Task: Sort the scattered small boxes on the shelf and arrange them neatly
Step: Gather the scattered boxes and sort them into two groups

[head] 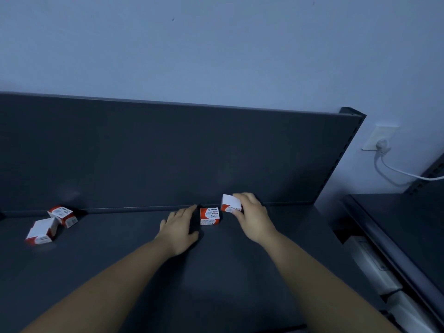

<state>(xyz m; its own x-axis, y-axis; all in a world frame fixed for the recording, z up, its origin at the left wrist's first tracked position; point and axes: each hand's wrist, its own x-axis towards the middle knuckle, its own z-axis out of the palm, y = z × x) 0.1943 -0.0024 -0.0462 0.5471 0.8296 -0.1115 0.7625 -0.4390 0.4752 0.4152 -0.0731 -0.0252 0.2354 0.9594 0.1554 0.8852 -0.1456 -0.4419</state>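
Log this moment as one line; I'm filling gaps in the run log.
right hand: grips white-red box near back panel | left hand: open, flat on shelf beside paper-clips box | far-left boxes: scattered, untouched

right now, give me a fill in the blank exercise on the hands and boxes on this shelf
1. The right hand grips the white-topped box; the left hand holds ____.
2. The paper clips box stands on the shelf between the two ____.
3. Including the far-left pair, ____ boxes are visible.
Missing words: nothing, hands, four.
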